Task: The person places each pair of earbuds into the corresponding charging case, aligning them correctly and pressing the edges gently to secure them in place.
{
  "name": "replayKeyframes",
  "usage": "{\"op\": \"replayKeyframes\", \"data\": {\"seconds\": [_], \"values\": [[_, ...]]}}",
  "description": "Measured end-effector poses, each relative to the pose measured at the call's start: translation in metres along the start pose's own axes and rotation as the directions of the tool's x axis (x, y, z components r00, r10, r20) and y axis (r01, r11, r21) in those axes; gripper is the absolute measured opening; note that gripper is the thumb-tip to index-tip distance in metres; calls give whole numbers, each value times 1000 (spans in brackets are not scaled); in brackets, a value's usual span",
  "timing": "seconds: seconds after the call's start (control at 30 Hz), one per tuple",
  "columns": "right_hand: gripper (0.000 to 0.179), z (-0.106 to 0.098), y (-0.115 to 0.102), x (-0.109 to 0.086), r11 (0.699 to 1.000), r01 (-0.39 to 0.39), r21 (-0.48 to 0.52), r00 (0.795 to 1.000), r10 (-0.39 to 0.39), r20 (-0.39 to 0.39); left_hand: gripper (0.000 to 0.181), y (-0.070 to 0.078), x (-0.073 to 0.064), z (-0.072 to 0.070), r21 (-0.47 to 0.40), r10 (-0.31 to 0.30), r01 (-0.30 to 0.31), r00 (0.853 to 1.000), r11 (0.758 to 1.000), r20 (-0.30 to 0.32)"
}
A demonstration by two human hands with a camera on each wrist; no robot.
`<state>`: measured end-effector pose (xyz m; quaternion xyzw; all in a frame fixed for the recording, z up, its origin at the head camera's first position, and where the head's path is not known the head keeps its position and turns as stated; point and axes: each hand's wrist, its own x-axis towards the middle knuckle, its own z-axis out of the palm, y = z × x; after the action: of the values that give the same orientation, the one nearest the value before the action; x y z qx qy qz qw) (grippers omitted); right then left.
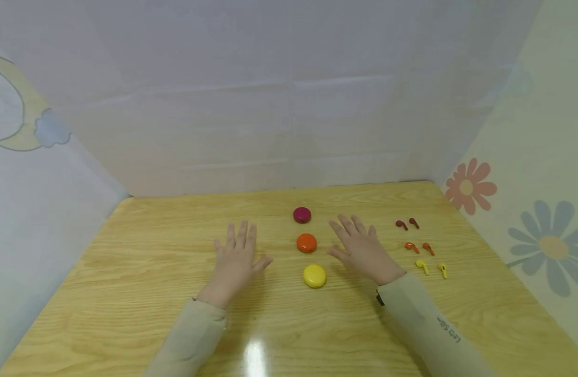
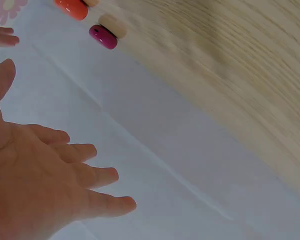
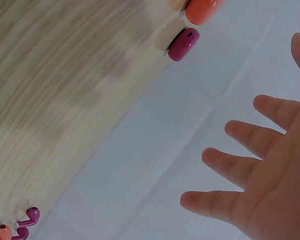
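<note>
Three round, glossy earbud cases stand in a column mid-table: a magenta case [image 1: 302, 214] at the back, an orange case [image 1: 306, 242] in the middle and a yellow case [image 1: 314, 276] in front. My left hand [image 1: 235, 264] is spread to the left of the column, holding nothing. To the right of it my right hand [image 1: 364, 251] is spread too, its fingers apart and nothing in them. Further right lie pairs of loose earbuds: magenta earbuds [image 1: 401, 224], orange earbuds [image 1: 411, 247] and yellow earbuds [image 1: 422, 267]. In the left wrist view the magenta case [image 2: 103, 37] shows beyond the left hand [image 2: 40, 175].
The wooden table [image 1: 143, 251] has a pale cloth wall [image 1: 213, 131] along its back edge. Side walls with a moon print [image 1: 34, 110] and flower prints [image 1: 553, 247] flank it on the left and right.
</note>
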<state>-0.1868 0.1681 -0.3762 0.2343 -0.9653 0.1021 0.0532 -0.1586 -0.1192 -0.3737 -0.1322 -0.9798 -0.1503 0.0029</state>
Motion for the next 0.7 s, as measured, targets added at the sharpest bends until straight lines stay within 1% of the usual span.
{"op": "replayKeyframes", "data": {"seconds": [0.1,0.2,0.33,0.43,0.6,0.7], "values": [[64,-1,-1,1,1000,13,-3,1000,-13,-10,85,1,0,0,-13,20,-20,999,1000,30],[60,-1,-1,2,1000,20,-3,1000,-20,-14,84,3,0,0,-27,38,-37,998,999,45],[57,-2,-2,2,1000,21,3,1000,-21,-13,82,5,0,-1,-58,46,-44,998,997,34],[56,-4,-3,2,1000,21,15,1000,-21,-10,82,5,-1,-1,-72,49,-46,998,996,41],[55,-4,-3,1,999,38,20,999,-37,-10,81,5,0,-1,-70,61,-57,997,996,51],[55,-3,-3,1,999,49,18,999,-49,-13,79,4,1,-1,-86,70,-65,996,994,57]]}}
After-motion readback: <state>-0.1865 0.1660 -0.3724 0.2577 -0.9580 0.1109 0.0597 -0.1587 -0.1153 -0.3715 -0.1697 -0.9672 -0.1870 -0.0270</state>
